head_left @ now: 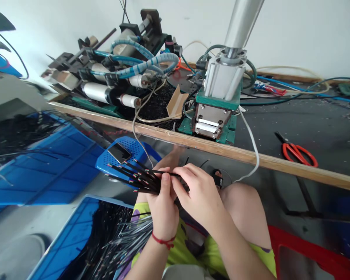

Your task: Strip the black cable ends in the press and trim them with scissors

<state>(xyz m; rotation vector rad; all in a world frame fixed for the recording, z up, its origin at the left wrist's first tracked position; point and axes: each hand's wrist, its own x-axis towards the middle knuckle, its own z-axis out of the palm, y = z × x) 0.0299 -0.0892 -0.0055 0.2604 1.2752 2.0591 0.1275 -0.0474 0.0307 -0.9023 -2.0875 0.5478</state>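
A bunch of black cables [147, 179] with stripped ends showing small coloured wires is gripped in my left hand [165, 206], its thumb pressed along the top. The cable ends fan out to the left. My right hand [200, 190] is beside it, thumb and fingers pinching one black cable at the right of the bunch. Both hands are above my lap, below the bench edge. Past them on the bench stands a pneumatic press [217, 101] with a silver cylinder on a green base.
A blue stool [105, 155] carries a phone [119, 153]. Blue bins [72, 221] of black cables stand at the left. On the bench lie red-handled scissors [299, 151], a machine with blue hoses [146, 64] and a folded cardboard piece [177, 103]. The wooden bench edge [268, 165] runs across.
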